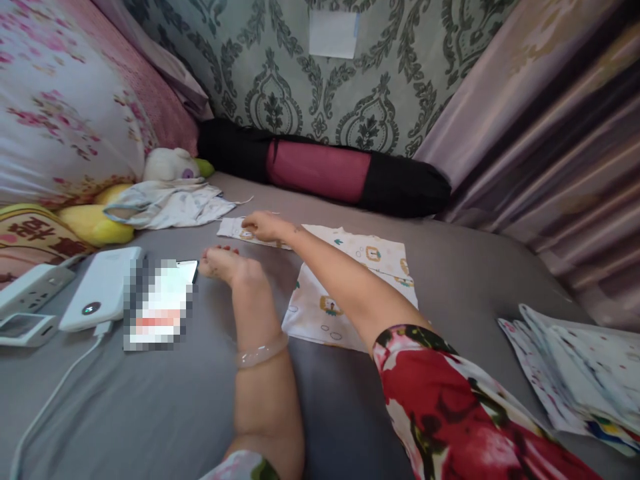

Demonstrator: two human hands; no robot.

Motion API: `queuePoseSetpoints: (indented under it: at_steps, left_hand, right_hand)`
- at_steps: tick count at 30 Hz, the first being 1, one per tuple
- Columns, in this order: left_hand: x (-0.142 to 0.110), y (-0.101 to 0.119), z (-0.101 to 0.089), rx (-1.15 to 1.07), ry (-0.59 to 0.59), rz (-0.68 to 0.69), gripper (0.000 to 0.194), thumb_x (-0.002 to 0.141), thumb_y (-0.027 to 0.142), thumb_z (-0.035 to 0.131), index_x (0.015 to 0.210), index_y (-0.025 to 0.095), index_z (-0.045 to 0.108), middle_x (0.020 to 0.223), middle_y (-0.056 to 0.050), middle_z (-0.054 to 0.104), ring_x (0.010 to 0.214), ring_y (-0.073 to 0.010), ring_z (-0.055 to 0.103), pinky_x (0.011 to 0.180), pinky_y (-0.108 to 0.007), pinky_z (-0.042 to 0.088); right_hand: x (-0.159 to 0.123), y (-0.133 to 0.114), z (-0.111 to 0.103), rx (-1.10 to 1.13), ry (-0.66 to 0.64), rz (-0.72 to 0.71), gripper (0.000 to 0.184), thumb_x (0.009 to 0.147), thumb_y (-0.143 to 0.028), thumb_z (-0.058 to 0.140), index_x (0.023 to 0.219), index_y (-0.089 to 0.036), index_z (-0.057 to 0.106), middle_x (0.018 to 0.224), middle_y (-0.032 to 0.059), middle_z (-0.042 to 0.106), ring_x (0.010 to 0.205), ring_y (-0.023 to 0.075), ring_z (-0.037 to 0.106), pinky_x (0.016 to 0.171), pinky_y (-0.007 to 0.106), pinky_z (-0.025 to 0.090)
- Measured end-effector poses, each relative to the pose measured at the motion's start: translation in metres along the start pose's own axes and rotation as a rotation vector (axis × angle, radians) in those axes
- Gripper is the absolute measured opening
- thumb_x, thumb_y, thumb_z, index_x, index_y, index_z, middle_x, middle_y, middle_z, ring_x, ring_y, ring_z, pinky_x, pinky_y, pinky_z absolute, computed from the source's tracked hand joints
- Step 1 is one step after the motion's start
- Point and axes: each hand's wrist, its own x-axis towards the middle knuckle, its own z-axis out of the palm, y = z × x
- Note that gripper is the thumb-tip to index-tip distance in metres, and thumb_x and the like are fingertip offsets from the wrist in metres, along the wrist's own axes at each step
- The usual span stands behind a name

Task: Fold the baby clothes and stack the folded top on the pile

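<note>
A small white baby garment with printed animal faces and green leaves lies spread on the grey sheet, one sleeve stretched out to the left. At the end of that sleeve, the fingers of my right hand are bent down and pressed together on the cloth. My right forearm crosses over the garment and hides part of it. Lower and to the left, my left hand is turned up beside the phone, its fingers loosely curled and apart, with nothing seen in them. A pale bangle circles my left forearm.
Left of my hands lie a phone, a white power bank with a cable, and a power strip. Crumpled cloth and plush toys sit behind. A long black-and-maroon bag lines the wall. Folded clothes are stacked right.
</note>
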Motion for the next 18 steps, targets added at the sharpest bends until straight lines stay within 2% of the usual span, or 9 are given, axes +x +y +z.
queuePoseSetpoints:
  at_steps: [3, 6, 10, 12, 14, 18]
  left_hand:
    - [0.011, 0.009, -0.012, -0.021, 0.065, 0.012, 0.007, 0.079, 0.020, 0.036, 0.082, 0.024, 0.032, 0.086, -0.006, 0.050, 0.101, -0.0234, 0.060, 0.072, -0.037, 0.053]
    - [0.010, 0.016, -0.017, -0.088, 0.091, 0.030, 0.005, 0.081, 0.022, 0.033, 0.080, 0.024, 0.028, 0.084, -0.005, 0.046, 0.098, -0.0227, 0.059, 0.070, -0.037, 0.053]
    - [-0.001, 0.021, -0.016, -0.113, 0.048, 0.005, 0.005, 0.081, 0.023, 0.033, 0.080, 0.024, 0.028, 0.083, -0.005, 0.044, 0.096, -0.0220, 0.058, 0.070, -0.036, 0.053]
    - [-0.006, 0.021, -0.014, -0.113, 0.022, -0.033, 0.006, 0.080, 0.021, 0.035, 0.080, 0.024, 0.030, 0.084, -0.004, 0.045, 0.095, -0.0203, 0.059, 0.071, -0.034, 0.053]
    - [-0.009, 0.021, -0.010, -0.115, 0.005, -0.075, 0.006, 0.080, 0.019, 0.035, 0.079, 0.023, 0.032, 0.083, -0.003, 0.046, 0.091, -0.0175, 0.060, 0.072, -0.031, 0.053]
    - [-0.018, 0.011, 0.005, -0.032, -0.207, -0.088, 0.004, 0.081, 0.018, 0.041, 0.078, 0.022, 0.040, 0.075, 0.000, 0.049, 0.078, -0.0121, 0.060, 0.065, -0.023, 0.050]
  right_hand:
    - [0.006, -0.017, 0.016, -0.106, -0.127, -0.053, 0.030, 0.093, -0.022, 0.052, 0.119, -0.025, 0.067, 0.130, 0.0045, 0.064, 0.117, 0.0230, 0.058, 0.094, 0.032, 0.046]
    - [0.007, -0.027, 0.032, -0.217, -0.127, -0.046, 0.028, 0.095, -0.027, 0.049, 0.117, -0.024, 0.067, 0.134, 0.0068, 0.060, 0.123, 0.0274, 0.053, 0.097, 0.038, 0.046]
    - [0.009, -0.028, 0.045, -0.288, -0.082, -0.028, 0.027, 0.094, -0.020, 0.049, 0.116, -0.017, 0.065, 0.142, 0.0117, 0.052, 0.131, 0.0294, 0.044, 0.103, 0.044, 0.043]
    - [0.013, -0.023, 0.043, -0.177, -0.058, 0.010, 0.025, 0.093, -0.021, 0.054, 0.115, -0.015, 0.064, 0.141, 0.0119, 0.054, 0.128, 0.0267, 0.049, 0.103, 0.040, 0.044]
    - [0.015, -0.015, 0.035, 0.021, 0.026, 0.044, 0.024, 0.094, -0.024, 0.055, 0.113, -0.014, 0.065, 0.132, 0.0113, 0.061, 0.121, 0.0232, 0.055, 0.101, 0.035, 0.045]
    - [0.002, 0.010, 0.012, 0.602, 0.416, 0.160, 0.027, 0.096, -0.028, 0.051, 0.114, -0.014, 0.067, 0.114, 0.0069, 0.070, 0.111, 0.0164, 0.063, 0.096, 0.029, 0.048]
